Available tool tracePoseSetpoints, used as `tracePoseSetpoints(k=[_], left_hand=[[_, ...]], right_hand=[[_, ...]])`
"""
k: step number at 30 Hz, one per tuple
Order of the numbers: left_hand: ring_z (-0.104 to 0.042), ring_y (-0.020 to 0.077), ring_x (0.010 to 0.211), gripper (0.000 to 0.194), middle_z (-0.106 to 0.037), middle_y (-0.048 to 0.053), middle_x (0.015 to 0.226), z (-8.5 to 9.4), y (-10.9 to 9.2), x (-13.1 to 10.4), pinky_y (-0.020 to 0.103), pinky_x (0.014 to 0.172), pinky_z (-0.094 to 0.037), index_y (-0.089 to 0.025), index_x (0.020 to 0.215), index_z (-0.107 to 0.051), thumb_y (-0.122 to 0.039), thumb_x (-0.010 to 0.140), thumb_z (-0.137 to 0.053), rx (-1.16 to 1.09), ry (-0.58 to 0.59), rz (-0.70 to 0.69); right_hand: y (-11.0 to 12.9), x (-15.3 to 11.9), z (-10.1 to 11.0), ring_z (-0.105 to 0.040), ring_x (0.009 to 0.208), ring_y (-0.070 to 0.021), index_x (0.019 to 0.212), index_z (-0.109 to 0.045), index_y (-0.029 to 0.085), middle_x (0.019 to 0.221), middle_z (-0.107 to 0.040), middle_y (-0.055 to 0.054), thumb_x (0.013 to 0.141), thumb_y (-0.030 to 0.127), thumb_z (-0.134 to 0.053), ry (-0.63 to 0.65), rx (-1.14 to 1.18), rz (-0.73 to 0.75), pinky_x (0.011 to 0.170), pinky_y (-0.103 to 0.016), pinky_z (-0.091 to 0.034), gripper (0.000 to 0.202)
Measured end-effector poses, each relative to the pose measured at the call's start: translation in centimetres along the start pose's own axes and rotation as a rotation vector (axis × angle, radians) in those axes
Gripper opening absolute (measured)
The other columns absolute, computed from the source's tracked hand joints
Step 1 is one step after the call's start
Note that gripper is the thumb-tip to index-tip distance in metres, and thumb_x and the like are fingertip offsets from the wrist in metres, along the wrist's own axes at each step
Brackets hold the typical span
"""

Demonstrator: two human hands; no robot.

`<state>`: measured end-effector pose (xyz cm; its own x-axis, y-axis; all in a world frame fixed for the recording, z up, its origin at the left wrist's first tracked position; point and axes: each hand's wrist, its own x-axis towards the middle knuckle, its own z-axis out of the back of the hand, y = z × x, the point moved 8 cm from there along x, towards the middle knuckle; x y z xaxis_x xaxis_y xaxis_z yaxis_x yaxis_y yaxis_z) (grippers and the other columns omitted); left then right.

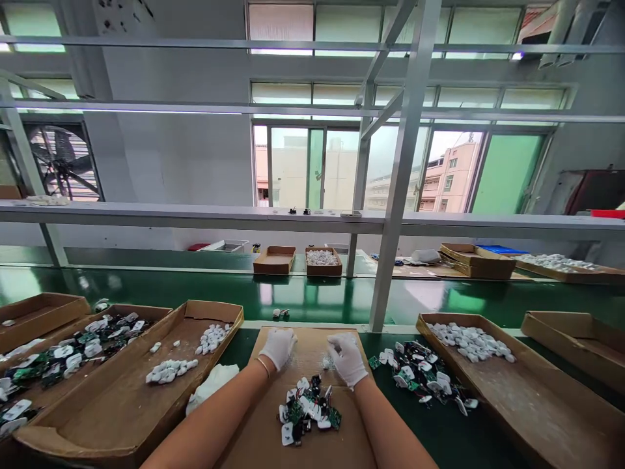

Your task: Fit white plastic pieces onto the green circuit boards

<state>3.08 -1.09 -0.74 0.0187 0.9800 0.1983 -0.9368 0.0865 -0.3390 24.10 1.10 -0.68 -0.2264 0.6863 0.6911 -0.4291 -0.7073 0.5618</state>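
My left hand, in a white glove, rests over the far left part of a flat cardboard sheet. Its fingers are curled together, and whatever they hold is hidden. Opposite it, my right hand, also gloved in white, has its fingers pinched; I cannot make out anything in them. Just left of the right fingers lie small clear-white bits. Nearer to me, between my forearms, sits a heap of small green circuit boards with white plastic pieces and wires.
Right of the cardboard lies another circuit-board heap. A long cardboard tray with white caps stands beyond it. On the left, a tray holds white caps, beside a tray of boards. A metal post rises ahead.
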Motion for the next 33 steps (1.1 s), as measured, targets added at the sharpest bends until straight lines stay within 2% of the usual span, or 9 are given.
tracePoseSetpoints(k=[3,6,10,14,20,24,28,30,33], left_hand=[[-0.065,0.0213,0.083,0.023,-0.068,0.008,0.085,-0.3,-0.6,0.0,0.033,0.075,-0.048,-0.017,0.090,-0.060,-0.030,0.094,-0.042,-0.172,-0.155,0.029],[-0.064,0.0180,0.073,0.017,-0.067,0.003,0.078,-1.6,-1.7,-0.2,0.028,0.068,-0.049,-0.018,0.084,-0.058,-0.035,0.085,-0.056,-0.338,-0.210,0.003],[-0.065,0.0181,0.076,0.016,-0.068,0.004,0.080,-2.3,-2.8,-1.1,0.029,0.072,-0.053,-0.017,0.082,-0.062,-0.029,0.074,-0.068,-0.492,-0.215,-0.081],[-0.065,0.0190,0.090,0.014,-0.071,0.005,0.093,-2.1,-3.6,-2.1,0.031,0.086,-0.052,-0.019,0.089,-0.069,-0.021,0.076,-0.064,-0.545,-0.198,-0.161],[-0.065,0.0207,0.089,0.036,-0.071,0.008,0.102,-2.8,-4.2,-2.3,0.035,0.087,-0.051,-0.018,0.109,-0.065,-0.016,0.073,-0.063,-0.545,-0.193,-0.098],[-0.063,0.0247,0.095,0.040,-0.070,0.009,0.107,-3.2,-4.9,-2.3,0.037,0.091,-0.048,-0.018,0.106,-0.069,-0.025,0.067,-0.072,-0.538,-0.054,-0.099],[-0.066,0.0205,0.079,0.017,-0.074,0.002,0.080,-4.4,-5.7,-2.3,0.027,0.078,-0.052,-0.019,0.073,-0.074,-0.021,0.056,-0.075,-0.571,0.190,-0.172],[-0.066,0.0188,0.074,0.009,-0.073,0.001,0.074,-4.7,-5.3,-2.1,0.025,0.074,-0.052,-0.018,0.069,-0.073,-0.024,0.062,-0.071,-0.593,0.205,-0.154],[-0.066,0.0198,0.080,0.024,-0.074,0.006,0.083,-4.4,-3.8,-1.4,0.027,0.076,-0.052,-0.016,0.079,-0.073,-0.033,0.080,-0.056,-0.632,0.100,-0.058]], right_hand=[[-0.4,0.0,-0.3,-0.062,0.072,-0.0255,0.086,-0.070,0.021,0.073,-0.068,-0.007,0.075,0.026,-0.059,-0.006,0.036,-0.032,0.076,-0.041,-0.049,0.016],[-0.4,-0.2,-1.1,-0.065,0.076,-0.0250,0.087,-0.070,0.021,0.081,-0.070,-0.008,0.074,0.025,-0.061,0.063,0.197,-0.051,0.075,-0.039,-0.052,0.016],[-0.2,-0.7,-2.7,-0.068,0.083,-0.0246,0.099,-0.068,0.018,0.092,-0.072,-0.010,0.075,0.028,-0.064,0.201,0.407,-0.127,0.080,-0.039,-0.055,0.026],[0.3,-1.4,-3.3,-0.070,0.082,-0.0254,0.096,-0.069,0.018,0.090,-0.073,-0.010,0.073,0.033,-0.070,0.212,0.402,-0.217,0.080,-0.041,-0.055,0.029],[-0.4,-2.0,-4.1,-0.069,0.078,-0.0229,0.095,-0.068,0.019,0.087,-0.073,-0.008,0.071,0.034,-0.069,0.227,0.479,-0.356,0.076,-0.039,-0.056,0.028],[-1.5,-1.3,-2.7,-0.067,0.091,-0.0232,0.100,-0.069,0.018,0.097,-0.072,-0.010,0.076,0.034,-0.061,0.132,0.421,-0.327,0.086,-0.040,-0.053,0.030],[-2.7,-0.6,-1.2,-0.066,0.091,-0.0238,0.092,-0.069,0.018,0.098,-0.070,-0.010,0.070,0.034,-0.064,0.049,0.436,-0.344,0.085,-0.040,-0.053,0.027],[-3.0,-0.5,-1.1,-0.066,0.084,-0.0227,0.087,-0.067,0.018,0.092,-0.071,-0.009,0.068,0.035,-0.067,0.044,0.470,-0.386,0.081,-0.039,-0.054,0.026],[-2.9,-0.8,-1.4,-0.067,0.081,-0.0214,0.089,-0.066,0.017,0.088,-0.071,-0.008,0.072,0.039,-0.066,0.070,0.520,-0.446,0.080,-0.039,-0.054,0.028]])
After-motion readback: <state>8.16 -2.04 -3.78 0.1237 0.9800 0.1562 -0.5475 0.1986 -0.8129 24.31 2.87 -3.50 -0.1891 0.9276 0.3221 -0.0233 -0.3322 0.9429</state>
